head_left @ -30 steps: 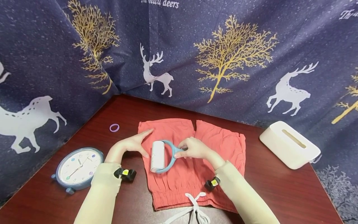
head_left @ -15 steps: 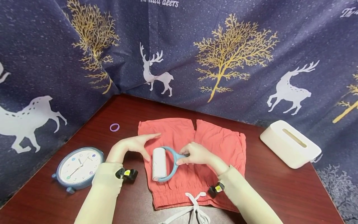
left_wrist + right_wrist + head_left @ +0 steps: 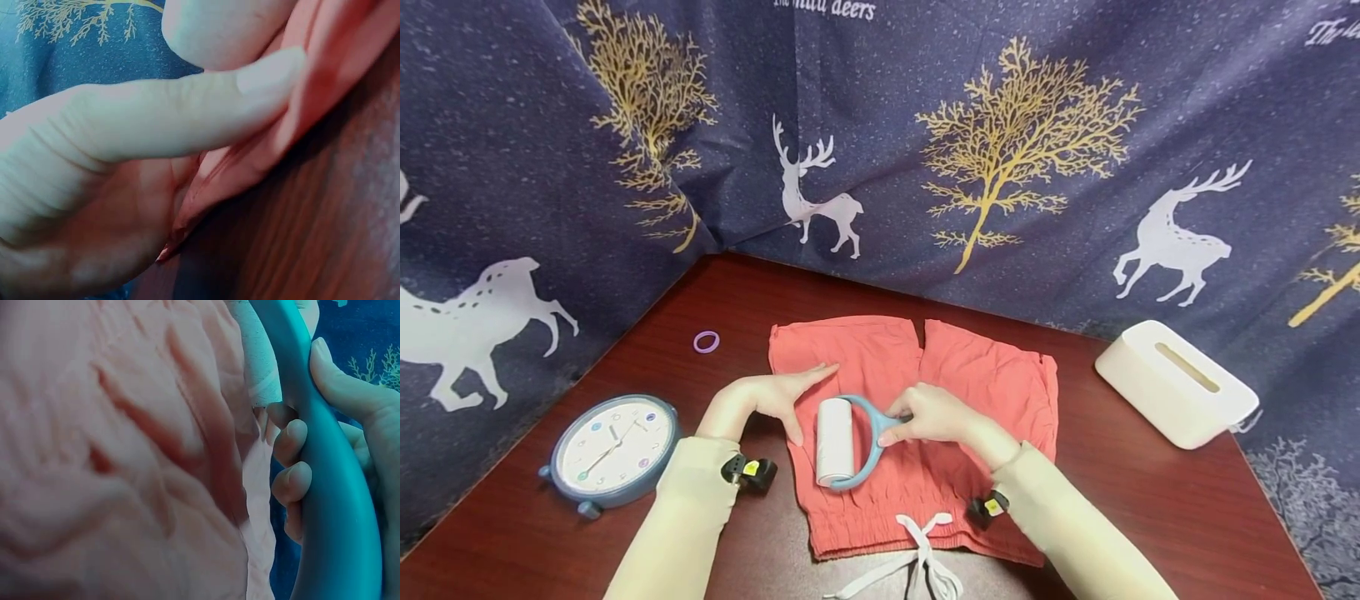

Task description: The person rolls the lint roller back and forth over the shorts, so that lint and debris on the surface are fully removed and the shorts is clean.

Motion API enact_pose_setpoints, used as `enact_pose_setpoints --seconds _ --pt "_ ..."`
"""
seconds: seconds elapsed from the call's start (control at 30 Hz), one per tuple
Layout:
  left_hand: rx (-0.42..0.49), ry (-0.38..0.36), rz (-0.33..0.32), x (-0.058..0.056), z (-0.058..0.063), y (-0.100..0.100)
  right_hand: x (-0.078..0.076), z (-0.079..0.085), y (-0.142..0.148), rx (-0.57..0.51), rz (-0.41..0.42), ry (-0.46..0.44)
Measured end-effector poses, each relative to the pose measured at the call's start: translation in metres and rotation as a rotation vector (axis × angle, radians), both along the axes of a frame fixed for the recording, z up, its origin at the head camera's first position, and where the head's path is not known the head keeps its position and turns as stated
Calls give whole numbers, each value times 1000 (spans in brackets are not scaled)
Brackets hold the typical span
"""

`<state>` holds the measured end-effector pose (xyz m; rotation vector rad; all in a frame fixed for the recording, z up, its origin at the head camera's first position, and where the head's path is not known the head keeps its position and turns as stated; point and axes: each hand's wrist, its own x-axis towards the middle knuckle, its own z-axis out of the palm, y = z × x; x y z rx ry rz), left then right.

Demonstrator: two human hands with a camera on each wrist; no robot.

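Red shorts lie flat on the table, their waistband and white drawstring toward me. My right hand grips the blue handle of a lint roller, whose white roll lies over the left leg of the shorts. In the right wrist view, curled fingers and thumb wrap round that handle. To the left of the roll, my left hand rests at the shorts' left edge, thumb and fingers spread and fairly straight. Its thumb touches the red cloth in the left wrist view.
A round blue alarm clock lies on the left of the table. Behind it is a small purple ring. A white tissue box stands at the right. A dark blue curtain with deer and trees hangs along the back and left.
The lint roller in my right hand has moved toward me and slightly right over the shorts. My left hand has shifted a little to the right along the cloth.
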<state>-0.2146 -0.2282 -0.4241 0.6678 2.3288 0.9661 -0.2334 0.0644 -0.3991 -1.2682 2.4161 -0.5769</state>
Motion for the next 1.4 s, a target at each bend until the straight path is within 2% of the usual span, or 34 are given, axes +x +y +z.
enact_pose_setpoints --seconds 0.23,0.57,0.93,1.17,1.4 --pt "-32 -3 -13 0 0 3 5 4 12 11 -72 -84" --pt "-40 -11 24 -1 -2 1 11 6 41 26 -205 -159" --pt "-53 10 5 -1 -3 3 13 1 64 -28 -219 -188" --pt "-44 -1 -2 -1 -4 3 14 0 75 -32 -256 -263" --pt "-55 -8 -2 -3 -5 1 15 0 87 -42 -266 -290"
